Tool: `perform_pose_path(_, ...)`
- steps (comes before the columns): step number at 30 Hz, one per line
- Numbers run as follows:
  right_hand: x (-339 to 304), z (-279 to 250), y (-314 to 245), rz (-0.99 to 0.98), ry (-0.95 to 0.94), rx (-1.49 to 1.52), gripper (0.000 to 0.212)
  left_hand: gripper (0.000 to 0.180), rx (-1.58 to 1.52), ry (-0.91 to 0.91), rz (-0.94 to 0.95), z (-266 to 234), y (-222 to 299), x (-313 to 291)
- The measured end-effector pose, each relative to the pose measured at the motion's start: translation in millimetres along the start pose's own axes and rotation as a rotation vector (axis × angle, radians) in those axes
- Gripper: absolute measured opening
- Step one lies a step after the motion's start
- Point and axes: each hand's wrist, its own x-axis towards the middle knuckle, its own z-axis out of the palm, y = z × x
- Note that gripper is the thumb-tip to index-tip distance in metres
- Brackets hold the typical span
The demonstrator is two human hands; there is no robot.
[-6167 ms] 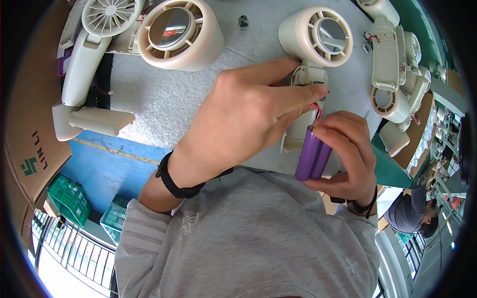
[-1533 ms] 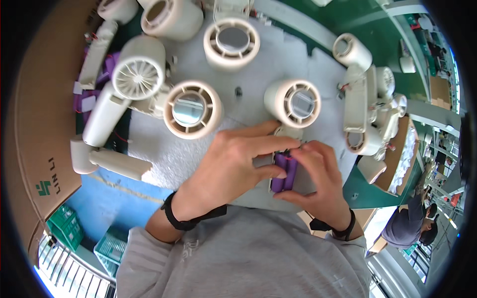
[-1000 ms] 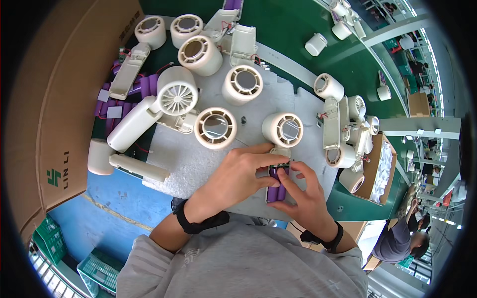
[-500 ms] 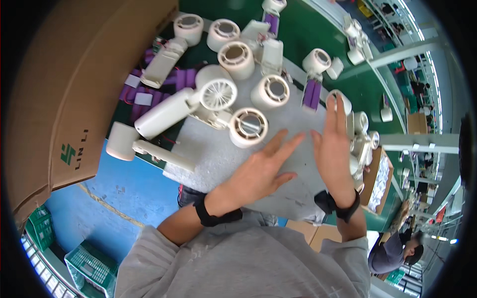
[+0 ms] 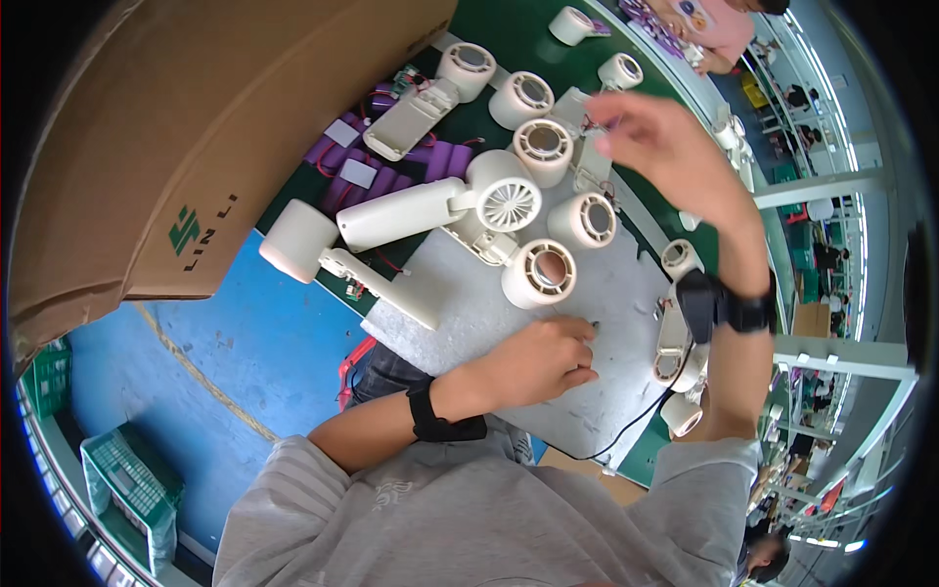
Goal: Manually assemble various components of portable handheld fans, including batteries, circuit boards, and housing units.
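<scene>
My left hand (image 5: 538, 360) rests low over a grey foam mat (image 5: 445, 284), its fingers curled together; whatever they may hold is too small to make out. My right hand (image 5: 665, 147) reaches over the far side of the mat, blurred, with its fingertips beside an opened white handle (image 5: 593, 166). Just beyond my left hand stands a round white handheld fan head (image 5: 540, 274). Other fan heads, (image 5: 583, 221) one of them close by, cluster behind it. A whole handheld fan (image 5: 406, 213) lies to the left, its finned face up.
A big cardboard box (image 5: 176, 176) stands at the left. Beside it lie purple battery cells (image 5: 391, 176) with wires. An opened fan (image 5: 386, 284) overhangs the mat's left edge. More fan parts (image 5: 675, 333) and a black cable (image 5: 626, 430) are at the right. A co-worker (image 5: 719, 29) sits across.
My right hand has moved up and away to the far fan parts. My left hand has curled its fingers. The view has shifted, and a black cable now shows at the right.
</scene>
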Motion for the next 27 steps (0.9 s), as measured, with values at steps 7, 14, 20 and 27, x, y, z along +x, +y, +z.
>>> perform_pose_path(7,144,49,13,-0.348,0.037,-0.407,0.062,0.026,-0.017,-0.017,-0.047,0,3,1)
perform_pose_path(14,157,51,0,-0.342,-0.109,-0.405,0.058,0.019,-0.049,-0.006,-0.052,1,-3,1)
perform_pose_path(20,8,-34,-14,-0.253,-0.039,0.122,0.052,0.026,-0.154,0.084,-0.093,-2,6,-1)
perform_pose_path(27,-131,27,-1,0.243,-0.322,-0.097,0.052,0.034,-0.214,0.124,-0.192,-2,12,3)
